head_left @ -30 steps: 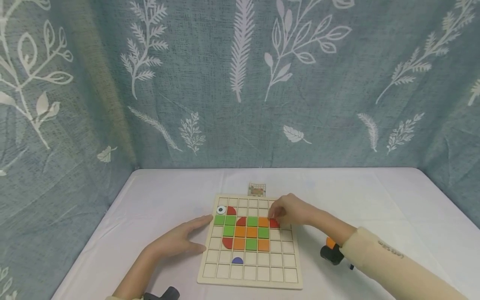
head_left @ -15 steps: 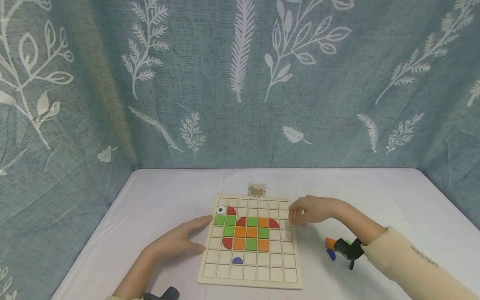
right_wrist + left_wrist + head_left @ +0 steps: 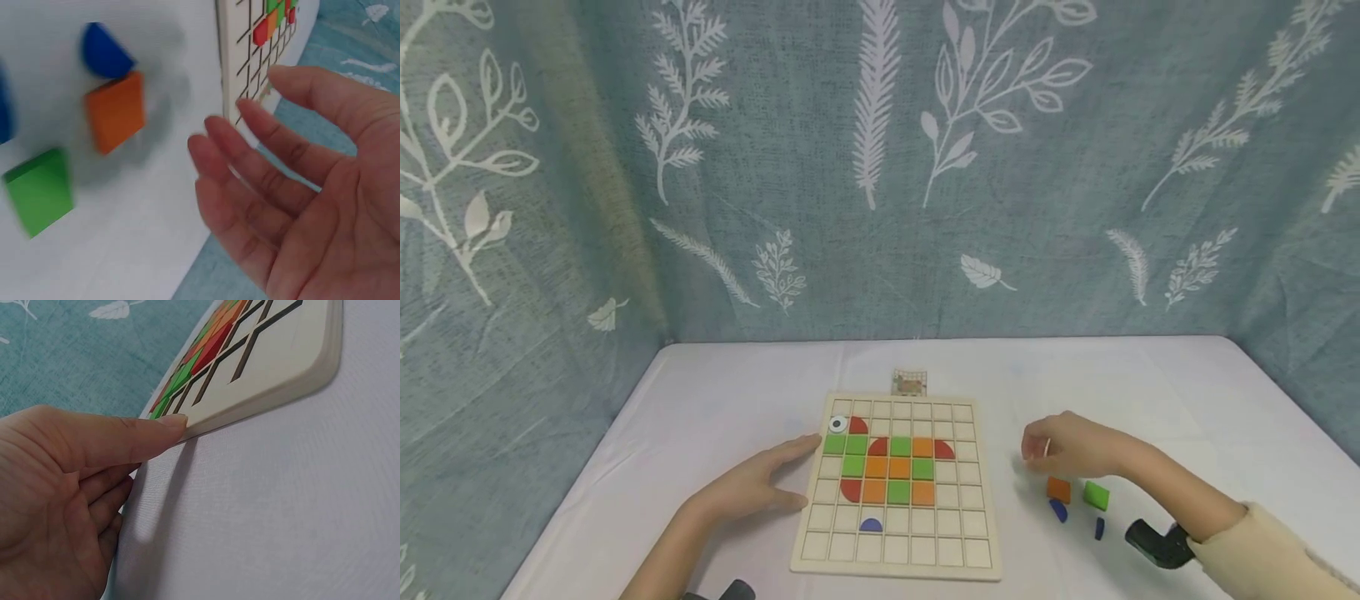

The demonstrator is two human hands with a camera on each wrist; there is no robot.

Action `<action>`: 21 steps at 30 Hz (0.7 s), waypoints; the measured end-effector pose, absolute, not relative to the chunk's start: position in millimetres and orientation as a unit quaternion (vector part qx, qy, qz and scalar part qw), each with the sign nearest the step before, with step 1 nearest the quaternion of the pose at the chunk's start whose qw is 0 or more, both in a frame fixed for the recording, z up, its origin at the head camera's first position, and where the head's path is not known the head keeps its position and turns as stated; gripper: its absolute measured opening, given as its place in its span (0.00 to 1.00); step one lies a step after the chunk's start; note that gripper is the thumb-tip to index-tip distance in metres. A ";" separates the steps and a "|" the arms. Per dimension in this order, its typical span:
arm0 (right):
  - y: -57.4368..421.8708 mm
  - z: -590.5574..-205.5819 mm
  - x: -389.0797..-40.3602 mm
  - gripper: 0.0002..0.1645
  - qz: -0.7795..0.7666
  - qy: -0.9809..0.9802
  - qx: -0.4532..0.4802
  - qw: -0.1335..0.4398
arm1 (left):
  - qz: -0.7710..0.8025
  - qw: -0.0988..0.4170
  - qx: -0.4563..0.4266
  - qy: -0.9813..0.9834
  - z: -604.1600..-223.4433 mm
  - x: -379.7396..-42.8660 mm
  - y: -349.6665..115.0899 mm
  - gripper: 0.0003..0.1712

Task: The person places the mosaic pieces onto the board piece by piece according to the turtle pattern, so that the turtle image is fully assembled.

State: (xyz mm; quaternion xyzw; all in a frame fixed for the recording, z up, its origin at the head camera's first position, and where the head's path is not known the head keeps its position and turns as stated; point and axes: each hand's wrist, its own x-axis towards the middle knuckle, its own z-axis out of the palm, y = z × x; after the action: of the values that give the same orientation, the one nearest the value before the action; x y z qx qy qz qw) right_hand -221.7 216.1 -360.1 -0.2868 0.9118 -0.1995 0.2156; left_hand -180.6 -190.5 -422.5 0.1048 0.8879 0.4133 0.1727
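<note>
In the head view, my left hand (image 3: pixel 752 483) rests at the left edge of a wooden grid board (image 3: pixel 951 552), thumb and forefinger spread. The left wrist view shows the thumb (image 3: pixel 150 434) touching the board's rim. Green, orange and red tiles fill part of the grid, with a round eye tile (image 3: pixel 837 424) at upper left and a blue half-circle tile (image 3: pixel 871 525) lower down. My right hand (image 3: pixel 1078 444) hovers right of the board, fingers loosely bent and holding nothing. Nearest to it lie an orange square tile (image 3: pixel 117 112), a green square tile (image 3: pixel 40 192) and blue half-circle tiles (image 3: pixel 105 51).
A small printed card (image 3: pixel 910 382) lies behind the board's back edge. White cloth (image 3: pixel 737 392) covers the table. A blue-green leaf-patterned curtain (image 3: pixel 820 167) hangs behind and at both sides.
My right hand has drawn back from the red quarter-circle tile on the grid and moved right, toward the loose tiles, which are now uncovered. The left hand stays at the board.
</note>
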 end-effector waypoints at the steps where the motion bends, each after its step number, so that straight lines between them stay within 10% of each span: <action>1: 221.2 -361.3 -219.3 0.04 -0.201 0.913 -0.288 0.209 | 0.414 0.173 0.106 0.887 -422.6 -180.7 -190.3 0.47; 21: 245.8 -391.5 -196.0 0.10 -0.215 0.932 -0.271 0.106 | 0.421 0.168 0.115 0.884 -426.2 -182.1 -191.9 0.47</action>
State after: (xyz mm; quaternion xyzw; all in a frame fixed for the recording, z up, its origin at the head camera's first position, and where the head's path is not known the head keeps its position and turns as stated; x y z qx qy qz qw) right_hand -196.0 245.8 -391.5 -0.2712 0.9321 -0.2154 0.1056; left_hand -182.1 -191.9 -426.2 0.1149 0.8838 0.4211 0.1684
